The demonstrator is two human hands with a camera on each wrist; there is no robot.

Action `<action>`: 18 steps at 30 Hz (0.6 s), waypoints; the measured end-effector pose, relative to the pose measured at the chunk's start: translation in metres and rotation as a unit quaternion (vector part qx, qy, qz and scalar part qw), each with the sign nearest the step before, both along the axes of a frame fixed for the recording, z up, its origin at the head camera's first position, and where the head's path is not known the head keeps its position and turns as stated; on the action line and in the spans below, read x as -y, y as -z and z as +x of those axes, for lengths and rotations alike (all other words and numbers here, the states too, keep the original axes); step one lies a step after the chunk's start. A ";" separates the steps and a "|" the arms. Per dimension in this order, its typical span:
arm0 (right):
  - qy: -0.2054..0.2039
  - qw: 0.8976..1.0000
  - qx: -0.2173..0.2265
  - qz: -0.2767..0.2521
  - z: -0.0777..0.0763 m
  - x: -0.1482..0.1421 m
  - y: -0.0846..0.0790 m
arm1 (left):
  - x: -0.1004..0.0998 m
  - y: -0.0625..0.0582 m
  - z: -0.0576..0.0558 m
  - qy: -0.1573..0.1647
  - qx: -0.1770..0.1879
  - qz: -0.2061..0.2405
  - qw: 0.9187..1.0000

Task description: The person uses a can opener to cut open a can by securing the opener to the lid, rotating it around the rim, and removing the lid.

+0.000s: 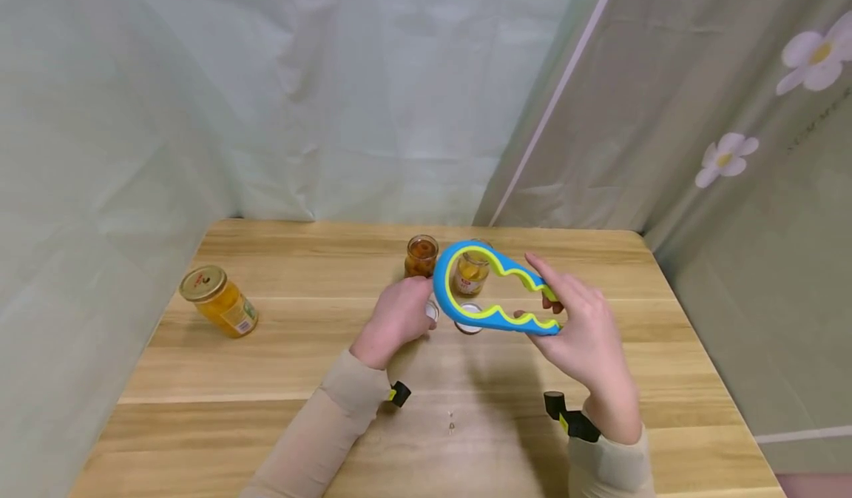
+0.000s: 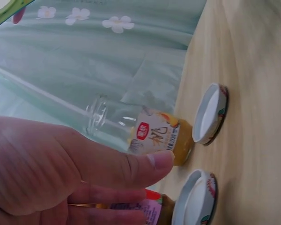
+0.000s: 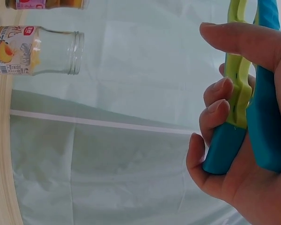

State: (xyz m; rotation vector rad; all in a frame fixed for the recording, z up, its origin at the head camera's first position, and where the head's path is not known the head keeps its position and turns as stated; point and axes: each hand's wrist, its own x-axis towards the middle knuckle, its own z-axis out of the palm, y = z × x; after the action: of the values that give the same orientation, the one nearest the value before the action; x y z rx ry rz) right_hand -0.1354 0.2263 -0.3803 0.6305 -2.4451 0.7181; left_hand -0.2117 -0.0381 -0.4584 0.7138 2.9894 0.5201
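My right hand (image 1: 582, 331) grips a blue and lime-green jar opener (image 1: 449, 302) by its handles, fingers curled round them, held above the table. My left hand (image 1: 399, 311) is low over the table beside an upturned white-lined lid (image 1: 432, 311). In the left wrist view its thumb is straight, and nothing shows between thumb and fingers. A second upturned lid (image 2: 210, 114) lies close by. Behind them stand two uncapped glass jars: a fruit jar (image 2: 161, 133) with a white label, about half full, and a jar (image 1: 421, 257) with brownish contents, partly hidden by the left hand.
A larger jar (image 1: 222, 305) of yellow fruit, its gold lid on, stands at the table's left. Small shiny specks (image 1: 451, 425) lie on the wooden table (image 1: 266, 394) near the front. Curtains (image 1: 399, 98) hang close behind the back edge and on both sides.
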 end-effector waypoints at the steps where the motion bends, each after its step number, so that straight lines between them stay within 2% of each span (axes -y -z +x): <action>1: -0.001 1.000 0.000 0.001 0.000 0.000 0.000 | 0.001 -0.001 0.000 -0.003 -0.001 0.003 1.000; 9: -0.004 1.000 0.000 0.005 -0.001 0.000 0.003 | 0.007 -0.006 0.004 -0.029 0.016 0.040 0.999; 18: -0.002 1.000 -0.003 0.005 -0.003 0.000 0.003 | 0.015 -0.021 0.006 -0.038 -0.001 0.083 0.996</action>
State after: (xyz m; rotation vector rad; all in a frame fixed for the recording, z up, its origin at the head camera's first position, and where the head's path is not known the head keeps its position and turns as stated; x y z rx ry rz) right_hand -0.1388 0.2260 -0.3830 0.6394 -2.4432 0.7053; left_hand -0.2059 -0.0536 -0.4370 0.6124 3.0112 0.7812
